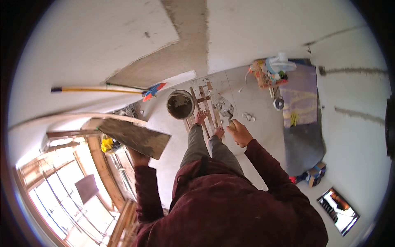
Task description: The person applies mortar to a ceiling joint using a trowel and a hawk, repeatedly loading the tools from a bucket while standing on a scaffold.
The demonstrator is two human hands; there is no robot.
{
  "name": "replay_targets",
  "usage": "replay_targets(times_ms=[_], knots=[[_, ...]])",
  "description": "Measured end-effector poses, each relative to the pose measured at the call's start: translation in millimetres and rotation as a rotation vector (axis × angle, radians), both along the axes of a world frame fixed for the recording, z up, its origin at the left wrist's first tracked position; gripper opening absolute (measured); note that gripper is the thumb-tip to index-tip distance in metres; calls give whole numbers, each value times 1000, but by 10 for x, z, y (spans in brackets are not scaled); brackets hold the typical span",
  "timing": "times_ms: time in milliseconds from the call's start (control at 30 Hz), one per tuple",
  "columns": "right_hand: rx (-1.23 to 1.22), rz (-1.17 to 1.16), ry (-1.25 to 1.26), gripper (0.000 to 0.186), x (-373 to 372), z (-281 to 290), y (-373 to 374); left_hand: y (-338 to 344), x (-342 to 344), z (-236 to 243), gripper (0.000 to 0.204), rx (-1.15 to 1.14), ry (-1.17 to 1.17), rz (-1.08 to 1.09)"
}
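My left hand (139,158) is closed beneath a flat plasterer's hawk (140,138), whose top is smeared with grey-brown mortar. The board hides most of its fingers. In my right hand (242,134) is the handle of a pointing trowel (222,105), its blade coated in wet mortar and angled away from me over the floor. Ahead of my bare feet stands a round bucket (181,104) with mortar inside and on its rim. I stand on narrow wooden slats (204,96) beside that bucket.
The wall ahead bears a patch of grey render (185,45). A yellow-handled broom (103,90) leans at the left, near a bright window opening (61,197). To the right are a cluttered box (263,76), a pale fan (282,64) and a mat (299,94).
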State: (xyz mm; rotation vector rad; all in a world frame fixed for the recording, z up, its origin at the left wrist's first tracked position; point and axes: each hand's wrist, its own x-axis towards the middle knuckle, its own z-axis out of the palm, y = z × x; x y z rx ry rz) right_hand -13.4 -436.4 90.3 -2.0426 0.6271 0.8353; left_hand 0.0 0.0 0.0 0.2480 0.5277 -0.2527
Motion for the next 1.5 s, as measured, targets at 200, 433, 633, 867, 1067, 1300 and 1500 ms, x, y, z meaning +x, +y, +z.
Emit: replay_targets(times_ms=[200, 433, 633, 867, 1067, 1300, 1500], knots=[[274, -499, -156, 32, -357, -719, 1096, 1056, 59, 470, 52, 0, 303, -279], [-37, -1097, -58, 36, -1991, -879, 448, 868, 1131, 37, 52, 485, 259, -835], [-51, -1410, 266, 27, -4004, -833, 1382, 89, 1568, -378, 45, 162, 260, -1156], [368, -1717, 629, 32, -4155, -1761, 2806, -1182, 1213, 28, 42, 497, 285, -1299], [14, -1434, 927, 43, -4212, -3388, 2917, -1574, 1160, -294, 48, 783, 89, -1580], [2, -1371, 1078, 22, -4426, -4687, 2766, -1832, 1259, -733, 51, 834, -70, -1705], [6, -1150, 681, 35, -4323, -4886, 2355, -1718, 1747, -529, 55, 631, -417, -1522]])
